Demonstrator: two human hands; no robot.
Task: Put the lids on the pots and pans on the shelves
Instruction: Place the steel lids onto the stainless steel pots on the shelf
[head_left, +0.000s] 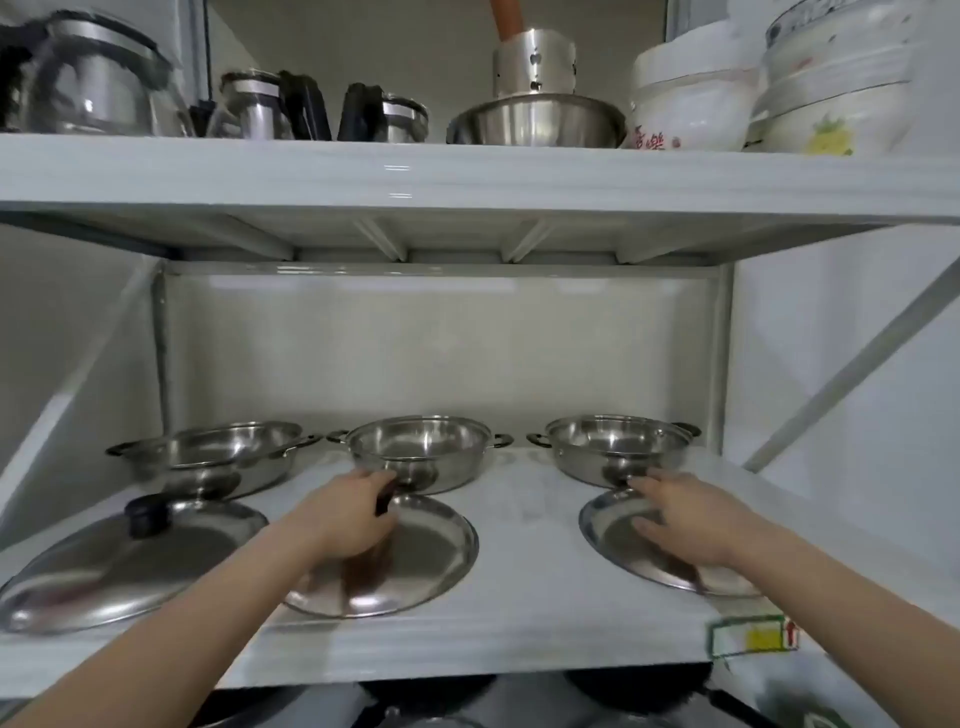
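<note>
Forearms are extended from the near edge. Shelf (519, 631) — three open pots far, three lids near. Middle lid (415, 551): knob gripped by left hand (348, 519). Right lid (623, 540): right hand (685, 519) laid on it, grip not discernible. Pickup step judged in hand — lifting onto middle pot (421, 449) and right pot (618, 447) required.

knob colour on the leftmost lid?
Black, on the leftmost lid; its knob shows clearly in the head view.

On the upper shelf (467, 171), glass jugs (98, 83) stand toward the left end. A steel bowl (537, 122) sits near the middle with a perforated steel cylinder (532, 65) behind it. Stacked white bowls (691, 104) fill the right end.
</note>
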